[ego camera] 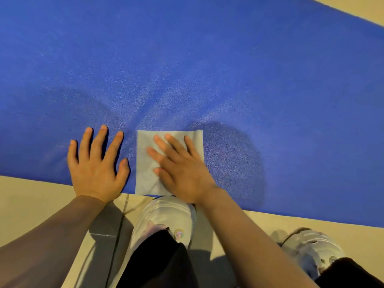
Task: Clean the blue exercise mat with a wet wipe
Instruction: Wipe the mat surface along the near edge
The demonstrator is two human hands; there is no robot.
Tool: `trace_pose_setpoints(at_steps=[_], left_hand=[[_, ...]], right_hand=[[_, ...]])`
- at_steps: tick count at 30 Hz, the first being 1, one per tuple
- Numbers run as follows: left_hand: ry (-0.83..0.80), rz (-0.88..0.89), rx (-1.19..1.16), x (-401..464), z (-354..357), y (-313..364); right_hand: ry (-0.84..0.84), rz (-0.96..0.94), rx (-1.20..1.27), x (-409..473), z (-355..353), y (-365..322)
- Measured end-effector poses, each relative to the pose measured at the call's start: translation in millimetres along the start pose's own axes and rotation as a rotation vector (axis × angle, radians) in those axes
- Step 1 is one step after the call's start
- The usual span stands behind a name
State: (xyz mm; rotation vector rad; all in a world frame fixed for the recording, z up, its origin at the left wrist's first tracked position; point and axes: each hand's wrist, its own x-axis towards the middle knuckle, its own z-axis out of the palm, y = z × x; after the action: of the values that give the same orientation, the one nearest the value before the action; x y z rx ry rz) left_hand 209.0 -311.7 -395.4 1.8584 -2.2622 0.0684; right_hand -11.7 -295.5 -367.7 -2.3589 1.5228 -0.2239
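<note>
Blue mat (207, 69) lies bare ahead and to both sides, open room there. Left hand (96, 165) sits flat just beside the wipe (145, 163), blocking leftward travel. Shoes (164, 219) crowd the near edge

Beige floor (31, 196) carries everything. Blue exercise mat (207, 69) lies flat on it, running diagonally across the view, floor showing along its near edge and at top right corner. Two light grey shoes stand on the floor at the mat's near edge: one (166, 217) touching the edge, the other (311, 246) further right, apart from it.
</note>
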Motion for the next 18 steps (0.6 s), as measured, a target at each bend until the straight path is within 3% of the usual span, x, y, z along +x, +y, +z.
trace_pose_setpoints(at_steps=[3, 8, 13, 15, 18], left_hand=[[0.023, 0.011, 0.009, -0.6, 3.3, -1.2], [0.049, 0.009, 0.017, 1.1, 2.8, -0.5], [0.043, 0.006, 0.006, 0.6, 2.0, -1.0], [0.044, 0.006, 0.004, 1.0, 1.8, -1.5], [0.042, -0.001, 0.001, 0.7, 1.3, 0.4]], right_hand=[[-0.001, 0.16, -0.018, -32.7, -12.0, 48.9], [0.063, 0.666, -0.036, -118.9, -46.0, 128.7], [0.199, 1.073, -0.045, -156.9, -36.4, 108.9], [0.155, 0.993, -0.107, -144.6, -25.1, 80.8], [0.016, 0.489, -0.12, -108.8, -11.0, 41.5]])
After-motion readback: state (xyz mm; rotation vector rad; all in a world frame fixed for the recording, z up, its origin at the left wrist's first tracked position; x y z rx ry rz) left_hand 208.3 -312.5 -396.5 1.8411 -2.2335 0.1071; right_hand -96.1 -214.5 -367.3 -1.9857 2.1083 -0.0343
